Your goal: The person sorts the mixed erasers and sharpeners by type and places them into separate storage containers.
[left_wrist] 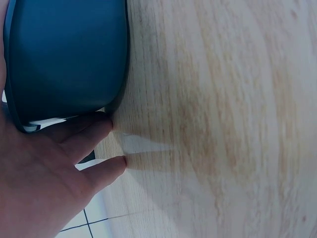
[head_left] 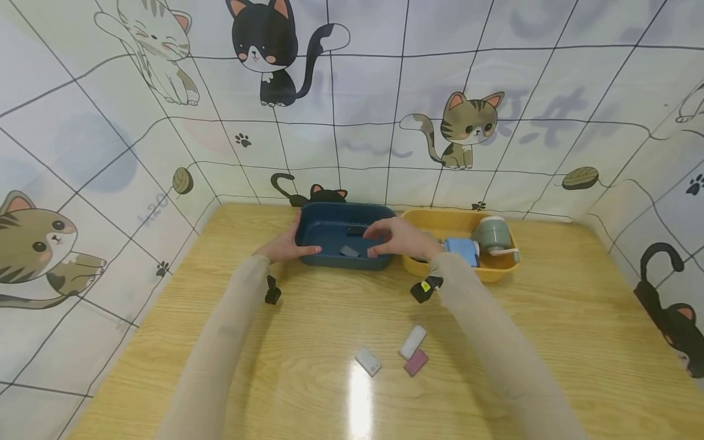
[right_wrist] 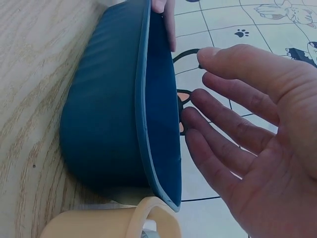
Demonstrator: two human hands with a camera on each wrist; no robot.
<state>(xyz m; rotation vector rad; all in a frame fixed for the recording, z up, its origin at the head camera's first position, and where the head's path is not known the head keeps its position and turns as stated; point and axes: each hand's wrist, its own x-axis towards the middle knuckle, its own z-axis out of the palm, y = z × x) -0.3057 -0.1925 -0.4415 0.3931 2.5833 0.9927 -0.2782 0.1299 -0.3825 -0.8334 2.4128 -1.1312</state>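
A dark blue rectangular plastic bin [head_left: 346,261] stands at the back of the table. My left hand [head_left: 286,242] grips its left end, thumb at the front rim and fingers along the outer wall. In the left wrist view, the fingertips [left_wrist: 118,166] reach down near the tabletop. Over the bin's right part hovers my right hand [head_left: 404,238], fingers loosely bent and apart, with nothing between them in the right wrist view. Inside the bin lie a small grey block [head_left: 349,251] and a black block [head_left: 355,231].
Right of the blue bin is a yellow bin [head_left: 495,275] with a grey-green container [head_left: 493,233] and a light blue item [head_left: 462,249]. Nearer me lie two whitish blocks, one left [head_left: 368,361] and one right [head_left: 412,342], beside a pink block [head_left: 416,363]. Cat-patterned cloth [head_left: 363,140] surrounds the table.
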